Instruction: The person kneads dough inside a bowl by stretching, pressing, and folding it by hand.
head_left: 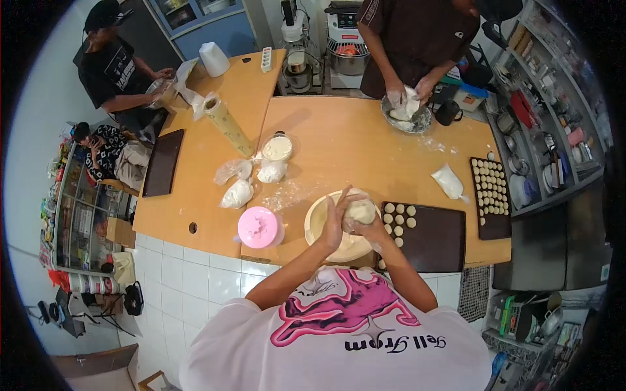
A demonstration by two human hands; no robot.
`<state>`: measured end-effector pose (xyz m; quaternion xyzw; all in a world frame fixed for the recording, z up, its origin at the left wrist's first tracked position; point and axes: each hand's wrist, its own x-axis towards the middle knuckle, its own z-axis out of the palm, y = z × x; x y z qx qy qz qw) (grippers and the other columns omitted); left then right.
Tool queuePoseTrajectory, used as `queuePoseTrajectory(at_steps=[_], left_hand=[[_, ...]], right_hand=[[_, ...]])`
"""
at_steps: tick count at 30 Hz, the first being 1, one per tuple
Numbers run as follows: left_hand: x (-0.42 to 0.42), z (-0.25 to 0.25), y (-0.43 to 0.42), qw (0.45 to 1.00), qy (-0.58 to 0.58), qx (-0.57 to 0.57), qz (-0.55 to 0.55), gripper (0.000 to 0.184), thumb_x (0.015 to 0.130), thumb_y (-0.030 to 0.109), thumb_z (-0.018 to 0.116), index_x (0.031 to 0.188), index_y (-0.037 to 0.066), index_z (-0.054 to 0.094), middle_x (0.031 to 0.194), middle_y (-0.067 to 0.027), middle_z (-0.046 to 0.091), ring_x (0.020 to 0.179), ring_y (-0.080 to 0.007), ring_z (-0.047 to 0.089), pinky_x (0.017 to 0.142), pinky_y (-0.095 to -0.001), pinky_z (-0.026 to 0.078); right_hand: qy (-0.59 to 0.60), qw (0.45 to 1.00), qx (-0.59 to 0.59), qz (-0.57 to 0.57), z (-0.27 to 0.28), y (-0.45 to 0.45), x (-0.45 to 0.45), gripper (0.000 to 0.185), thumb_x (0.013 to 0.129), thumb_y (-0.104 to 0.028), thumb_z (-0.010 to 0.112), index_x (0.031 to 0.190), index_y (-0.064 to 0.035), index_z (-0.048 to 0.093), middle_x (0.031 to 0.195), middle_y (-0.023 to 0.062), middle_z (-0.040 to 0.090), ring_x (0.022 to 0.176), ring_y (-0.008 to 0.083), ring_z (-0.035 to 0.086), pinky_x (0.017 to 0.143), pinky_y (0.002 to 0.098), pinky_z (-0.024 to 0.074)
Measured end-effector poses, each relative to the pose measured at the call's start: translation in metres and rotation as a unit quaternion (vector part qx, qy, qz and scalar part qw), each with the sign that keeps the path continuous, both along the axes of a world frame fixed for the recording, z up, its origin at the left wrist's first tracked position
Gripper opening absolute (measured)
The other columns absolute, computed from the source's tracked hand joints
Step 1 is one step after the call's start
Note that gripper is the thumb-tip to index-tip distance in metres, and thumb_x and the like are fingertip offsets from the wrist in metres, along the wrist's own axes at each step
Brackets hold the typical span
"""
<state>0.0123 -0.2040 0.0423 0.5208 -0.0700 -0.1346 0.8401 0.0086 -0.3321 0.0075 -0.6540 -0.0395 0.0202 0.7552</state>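
Over a wide cream bowl (315, 225), my right hand (367, 229) is closed around the underside of a ball of pale dough (360, 211). My left hand (334, 218) is held up at the dough's left side, its fingers stretched out and its palm turned toward the ball. Whether the left palm presses on the dough I cannot tell. Right of the bowl lies a dark baking tray (433, 238) with several small round dough pieces (399, 221) at its left end. A pink lidded container (261, 227) stands left of the bowl.
Bags of white powder (237, 194), a tub (278, 148) and a roll of plastic film (228, 126) are on the table's left half. Across the table, a co-worker's hands (411, 98) handle dough over a metal bowl (417, 124). A filled tray (490, 195) lies far right.
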Motion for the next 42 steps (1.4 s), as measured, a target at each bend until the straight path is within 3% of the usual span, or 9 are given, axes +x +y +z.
queuePoseTrajectory(at_steps=[6,9,14,31,34,36,38,40,42], left_hand=[[0.002,0.004,0.003,0.998,-0.018,0.008,0.053,0.064,0.097,0.054,0.022,0.136,0.006,0.04,0.136,-0.0147,0.042,0.126,-0.0245,0.04,0.105,-0.0341,0.031],[0.013,0.001,0.014,0.984,0.032,0.167,0.051,0.057,0.097,0.049,0.028,0.124,0.005,0.053,0.121,-0.0131,0.053,0.113,-0.0223,0.049,0.097,-0.0321,0.038],[0.002,-0.008,0.002,0.959,0.07,0.158,0.225,0.025,0.076,0.022,0.076,0.076,0.003,0.058,0.066,-0.0037,0.058,0.059,-0.0113,0.053,0.055,-0.0283,0.047],[0.119,-0.06,0.032,0.889,0.273,0.096,0.355,0.024,0.07,0.018,0.07,0.073,-0.002,0.057,0.06,-0.0036,0.049,0.05,-0.0154,0.044,0.047,-0.0345,0.037],[0.125,-0.056,0.033,0.897,0.293,0.05,0.328,0.025,0.076,0.021,0.069,0.073,0.0,0.055,0.057,-0.0014,0.044,0.051,-0.0145,0.04,0.048,-0.0344,0.035],[0.12,-0.044,0.036,0.958,0.137,0.099,0.232,0.026,0.081,0.024,0.065,0.08,0.0,0.055,0.062,-0.0011,0.046,0.057,-0.014,0.043,0.054,-0.0318,0.038],[0.1,-0.015,0.027,0.976,-0.037,0.13,0.169,0.028,0.085,0.027,0.061,0.088,0.0,0.054,0.073,-0.0037,0.05,0.068,-0.017,0.047,0.065,-0.0305,0.041],[0.067,0.006,0.011,0.94,-0.229,0.226,0.115,0.038,0.085,0.031,0.058,0.105,-0.001,0.05,0.095,-0.0117,0.053,0.089,-0.0259,0.051,0.082,-0.0345,0.041],[0.039,0.006,0.007,0.837,-0.405,0.364,0.05,0.055,0.083,0.035,0.058,0.123,0.0,0.044,0.121,-0.0204,0.048,0.113,-0.0346,0.046,0.099,-0.0427,0.035]], right_hand=[[0.149,0.981,0.126,0.012,0.021,-0.005,-0.015,0.051,0.069,-0.008,0.077,0.114,-0.0014,0.054,0.096,0.0054,0.063,0.082,0.0179,0.063,0.074,0.0332,0.0528],[-0.117,0.989,-0.09,-0.02,0.01,-0.003,-0.009,0.055,0.062,-0.009,0.08,0.111,0.0003,0.055,0.094,0.0092,0.065,0.078,0.0209,0.064,0.07,0.0347,0.0529],[-0.129,0.951,-0.28,0.039,0.025,0.006,-0.018,0.062,0.056,-0.017,0.081,0.108,0.0008,0.054,0.085,0.0192,0.065,0.077,0.0331,0.066,0.068,0.0391,0.052],[-0.029,0.933,-0.352,0.064,0.06,0.003,-0.041,0.047,0.066,-0.014,0.071,0.107,0.0039,0.054,0.086,0.0236,0.064,0.081,0.0358,0.065,0.07,0.0397,0.0501],[0.096,0.984,-0.147,-0.014,0.001,-0.004,-0.043,0.051,0.071,-0.013,0.07,0.115,0.006,0.053,0.101,0.0189,0.065,0.09,0.0283,0.064,0.079,0.0356,0.0492],[0.221,0.971,0.09,-0.02,0.003,-0.008,-0.04,0.049,0.078,-0.007,0.065,0.123,0.0067,0.049,0.118,0.0102,0.059,0.105,0.02,0.056,0.092,0.0316,0.0443],[0.118,0.989,0.052,0.073,0.01,-0.021,-0.029,0.057,0.085,-0.027,0.058,0.131,0.0012,0.041,0.128,0.0132,0.051,0.115,0.024,0.051,0.098,0.0368,0.0408],[0.164,0.911,0.363,0.107,0.003,-0.026,-0.02,0.076,0.089,-0.057,0.04,0.14,-0.0026,0.028,0.14,0.0164,0.037,0.128,0.0278,0.039,0.105,0.0462,0.0326],[0.242,0.841,0.471,0.112,0.03,-0.029,-0.01,0.066,0.091,-0.054,0.041,0.137,-0.0076,0.033,0.135,0.0111,0.043,0.123,0.0248,0.044,0.103,0.0433,0.036]])
